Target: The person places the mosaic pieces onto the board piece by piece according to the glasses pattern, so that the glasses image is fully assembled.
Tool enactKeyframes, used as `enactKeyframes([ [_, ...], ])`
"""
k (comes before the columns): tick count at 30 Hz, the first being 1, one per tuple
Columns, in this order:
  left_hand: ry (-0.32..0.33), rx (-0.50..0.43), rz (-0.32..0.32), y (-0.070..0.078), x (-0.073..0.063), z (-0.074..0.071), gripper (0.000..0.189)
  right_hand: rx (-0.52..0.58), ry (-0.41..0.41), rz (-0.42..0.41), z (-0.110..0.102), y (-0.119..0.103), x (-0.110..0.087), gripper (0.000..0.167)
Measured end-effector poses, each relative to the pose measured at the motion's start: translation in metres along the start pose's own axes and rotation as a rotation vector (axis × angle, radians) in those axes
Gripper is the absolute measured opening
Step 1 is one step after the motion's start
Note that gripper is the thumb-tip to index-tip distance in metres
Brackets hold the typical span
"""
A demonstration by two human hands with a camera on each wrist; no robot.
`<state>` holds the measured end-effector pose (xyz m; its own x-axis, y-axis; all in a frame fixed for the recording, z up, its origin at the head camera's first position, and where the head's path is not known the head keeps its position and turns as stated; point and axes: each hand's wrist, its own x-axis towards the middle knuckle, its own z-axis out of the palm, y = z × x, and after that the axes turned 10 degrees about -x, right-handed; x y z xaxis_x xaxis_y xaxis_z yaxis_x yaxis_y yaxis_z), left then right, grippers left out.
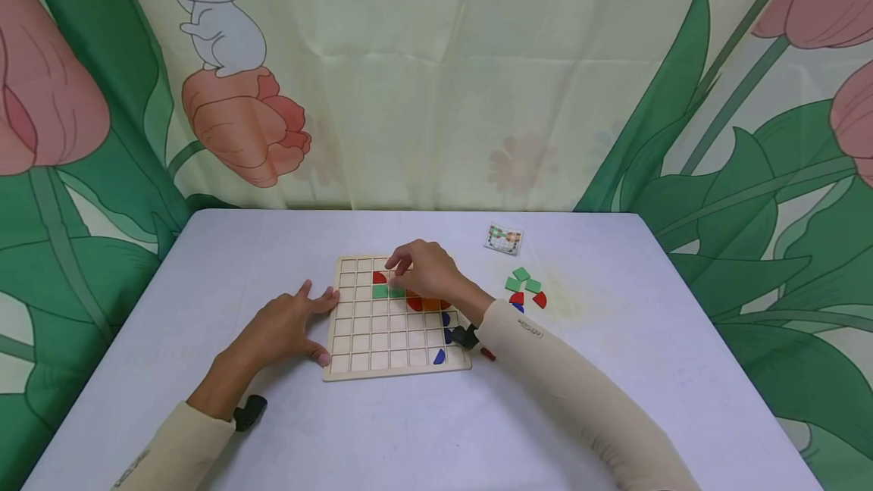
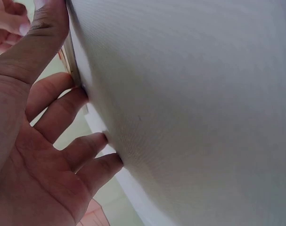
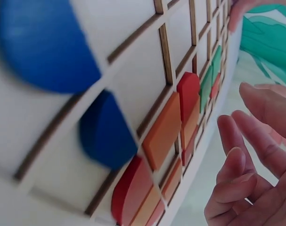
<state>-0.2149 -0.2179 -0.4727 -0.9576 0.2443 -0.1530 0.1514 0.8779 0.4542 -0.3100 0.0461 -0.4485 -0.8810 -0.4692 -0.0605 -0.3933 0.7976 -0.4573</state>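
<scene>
A wooden grid board (image 1: 361, 340) lies on the table. My left hand (image 1: 289, 328) rests at its left edge, fingers spread and thumb near the front corner. In the left wrist view, the left hand's fingertips (image 2: 99, 165) touch the white tabletop. My right hand (image 1: 428, 271) hovers over the board's far part. Its fingers are loosely bent, and the right wrist view shows nothing between the fingers (image 3: 232, 162). On the board are a red quarter-round piece (image 1: 379, 277), green squares (image 1: 380, 292), orange pieces (image 1: 431, 304) and blue rounded pieces (image 3: 44, 44). The right hand hides some cells.
Right of the board lie several loose green squares (image 1: 521, 274), red pieces (image 1: 539, 300) and a blue piece (image 1: 517, 308), partly hidden. A small patterned card (image 1: 503, 239) lies behind them. Another red piece (image 1: 487, 354) sits beside the right sleeve. A printed curtain (image 1: 423, 97) hangs behind the table.
</scene>
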Motion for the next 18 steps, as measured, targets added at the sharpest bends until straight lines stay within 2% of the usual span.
enactKeyframes([
  [7, 0.005, -0.005, 0.010, 0.000, -0.001, -0.001, 0.119, 0.051, 0.030, 0.006, -0.012, 0.015, -0.018, 0.025],
  [12, 0.003, -0.008, 0.009, 0.000, -0.001, -0.002, 0.119, 0.091, 0.049, 0.049, -0.019, 0.029, -0.030, 0.027],
  [18, 0.008, -0.008, 0.015, 0.000, -0.001, -0.001, 0.119, 0.080, 0.083, 0.091, -0.024, 0.049, -0.045, 0.027],
])
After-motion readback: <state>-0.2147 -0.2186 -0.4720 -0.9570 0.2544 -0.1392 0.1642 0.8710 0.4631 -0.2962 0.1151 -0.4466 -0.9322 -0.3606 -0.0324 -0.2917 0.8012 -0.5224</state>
